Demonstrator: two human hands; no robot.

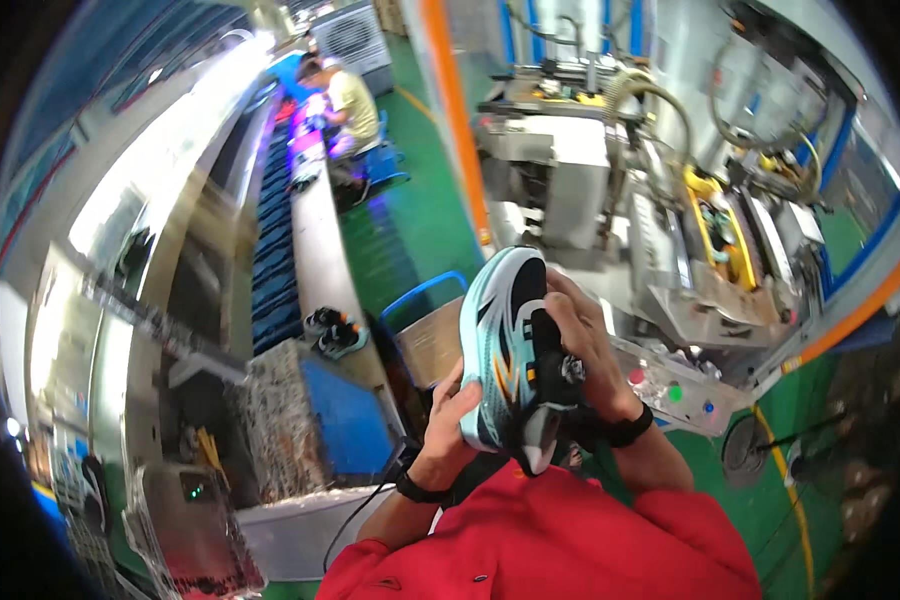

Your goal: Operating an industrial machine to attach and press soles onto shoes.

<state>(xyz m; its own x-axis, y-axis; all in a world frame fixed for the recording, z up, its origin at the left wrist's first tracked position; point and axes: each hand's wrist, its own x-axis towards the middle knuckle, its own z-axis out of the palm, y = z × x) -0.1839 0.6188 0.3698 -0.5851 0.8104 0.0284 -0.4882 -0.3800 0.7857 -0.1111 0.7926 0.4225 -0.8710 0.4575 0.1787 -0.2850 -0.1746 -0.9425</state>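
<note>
I hold a sports shoe [505, 345] up in front of my chest, sole side turned left, its upper light blue and white with black and orange streaks. My left hand [452, 420] cups the shoe's lower left edge from below. My right hand [585, 345] grips the shoe from the right, fingers over its black tongue and round lace dial. Both wrists wear black bands, and my sleeves are red.
A conveyor line [315, 230] runs away at left, with a pair of small shoes [335, 333] on its ledge and a blue-sided machine [310, 420] nearer. A seated person in yellow [350, 100] works far down it. Grey machinery [670, 230] and a button panel [675, 390] stand right. A blue-framed cart [425, 335] sits on the green floor.
</note>
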